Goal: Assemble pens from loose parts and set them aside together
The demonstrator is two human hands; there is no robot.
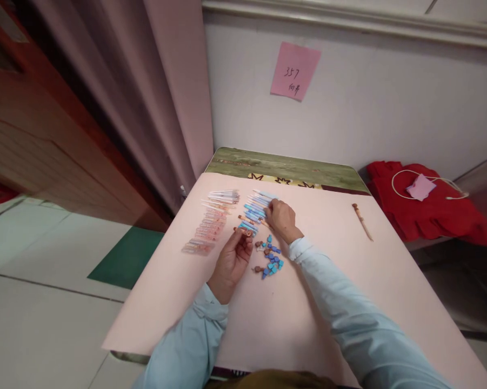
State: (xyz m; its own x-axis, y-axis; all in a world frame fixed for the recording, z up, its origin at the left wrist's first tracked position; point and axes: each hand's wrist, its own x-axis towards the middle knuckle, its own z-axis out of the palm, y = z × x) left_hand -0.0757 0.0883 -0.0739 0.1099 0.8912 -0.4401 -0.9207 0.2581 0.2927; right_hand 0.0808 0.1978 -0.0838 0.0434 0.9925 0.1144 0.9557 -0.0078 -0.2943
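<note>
Left hand point(232, 260): thumb and fingertips were pinched together on a small brown-tipped piece point(244, 232), held just above the sheet.
Right hand point(282, 219): fingers were curled down onto the row of blue pens point(254, 209). The knuckles hid the tips, so I could not tell whether they clamped a pen or only rested on it.
Held piece, position: at 9 o'clock of the right hand, just beside the near end of the blue row.
Heap of blue and brown caps point(271, 260): lay loose at 6 o'clock of the right hand, between the wrists.
Row of pink pens point(207, 231): at 10 o'clock of the left hand, apart from it.
Wooden stick point(361, 220): at 3 o'clock of the right hand, well apart.
Risk 1: the right sleeve point(340, 302) lay near the heap, and a sweep could scatter the caps.
Risk 2: pressure on the blue row could roll pens out of line on the smooth pink table cover point(368, 281).
Risk 3: the pinch was small, so the piece could slip and be lost among the like-coloured caps.
</note>
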